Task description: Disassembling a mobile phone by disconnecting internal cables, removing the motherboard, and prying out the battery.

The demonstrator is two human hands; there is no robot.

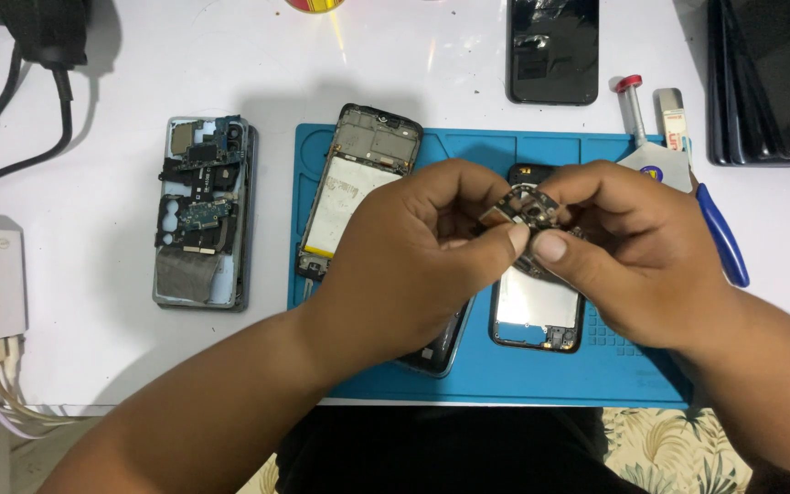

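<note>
Both hands, left hand (413,247) and right hand (633,247), pinch a small flat circuit board (525,209) above the blue mat (614,366).

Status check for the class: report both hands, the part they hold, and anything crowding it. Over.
Left hand and right hand both pinch a small circuit board. Held above blue mat. Opened phones beneath; nothing blocking.

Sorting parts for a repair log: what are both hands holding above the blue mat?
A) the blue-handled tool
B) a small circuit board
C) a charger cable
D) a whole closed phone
B: the left hand and right hand pinch a small circuit board between their fingertips, above the blue mat.
</note>
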